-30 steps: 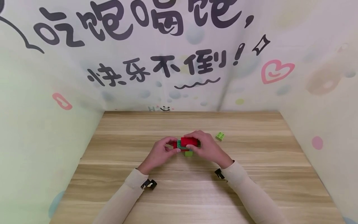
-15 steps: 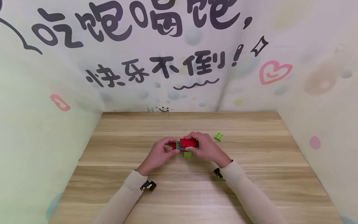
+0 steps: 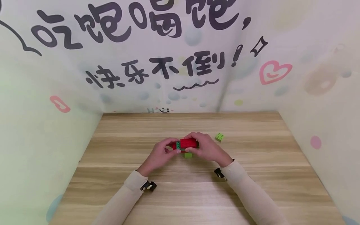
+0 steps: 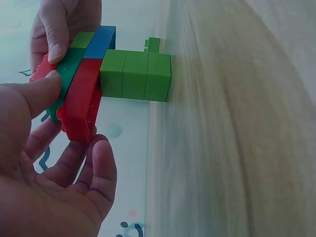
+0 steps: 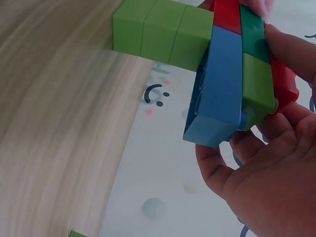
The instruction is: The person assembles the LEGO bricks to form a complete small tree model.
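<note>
A toy-brick build stands upright mid-table. Its foot is a column of light green bricks (image 4: 136,75), with a red brick (image 4: 81,101) and a blue brick (image 5: 217,84) side by side on it. Above those sit a dark green brick (image 3: 178,145) and a light green brick (image 5: 257,86), topped by a red brick (image 3: 188,143). My left hand (image 3: 158,153) holds the build's left end, thumb on the dark green brick, fingers around the far side. With thumb and fingers, my right hand (image 3: 207,147) grips the top red brick's right end. Studs under my fingers are hidden.
One loose light green brick (image 3: 220,137) lies on the wooden table (image 3: 180,193), behind and right of the build. Printed walls (image 3: 157,97) enclose the table at the back and both sides. Both wrists carry small black cameras (image 3: 152,186).
Both hands keep their hold, and the build stays nearly in place. The top red brick appears to sit slightly lower on the build. The head view has shifted a little.
</note>
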{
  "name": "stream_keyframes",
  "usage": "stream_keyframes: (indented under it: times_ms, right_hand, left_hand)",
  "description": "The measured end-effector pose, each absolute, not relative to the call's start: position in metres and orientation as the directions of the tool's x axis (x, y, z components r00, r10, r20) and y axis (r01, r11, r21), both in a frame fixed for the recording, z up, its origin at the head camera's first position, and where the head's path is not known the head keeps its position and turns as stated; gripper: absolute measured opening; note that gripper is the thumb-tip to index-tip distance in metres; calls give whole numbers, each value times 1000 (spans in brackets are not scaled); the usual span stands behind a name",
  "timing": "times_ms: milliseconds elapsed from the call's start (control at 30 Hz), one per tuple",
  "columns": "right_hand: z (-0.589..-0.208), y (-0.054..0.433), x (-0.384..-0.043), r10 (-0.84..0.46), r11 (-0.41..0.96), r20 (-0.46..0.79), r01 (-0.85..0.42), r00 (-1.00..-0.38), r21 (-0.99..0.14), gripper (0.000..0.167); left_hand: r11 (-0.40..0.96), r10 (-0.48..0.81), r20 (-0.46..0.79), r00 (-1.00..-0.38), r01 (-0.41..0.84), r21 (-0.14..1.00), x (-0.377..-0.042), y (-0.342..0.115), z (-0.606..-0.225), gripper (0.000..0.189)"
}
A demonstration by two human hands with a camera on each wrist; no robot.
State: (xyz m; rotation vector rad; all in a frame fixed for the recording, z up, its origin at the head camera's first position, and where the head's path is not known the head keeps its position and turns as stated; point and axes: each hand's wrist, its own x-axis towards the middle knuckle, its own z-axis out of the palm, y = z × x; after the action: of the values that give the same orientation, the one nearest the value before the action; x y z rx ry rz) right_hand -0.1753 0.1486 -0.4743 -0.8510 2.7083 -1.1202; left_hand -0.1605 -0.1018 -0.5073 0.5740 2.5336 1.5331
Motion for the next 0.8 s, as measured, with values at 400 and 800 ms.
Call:
stream_keyframes:
  times_ms: [400,800]
  right_hand:
    - [-475,156,-175,-518,503,151,-443,-842,-742,33]
    - [-477,184,-177,-427,547,175,-408,-887,-731,31]
  left_hand:
    - [424,396,91,-914,269,865,-161,-105,-508,40]
    - [435,374,93,-923,263,861,-162,-103,-508,39]
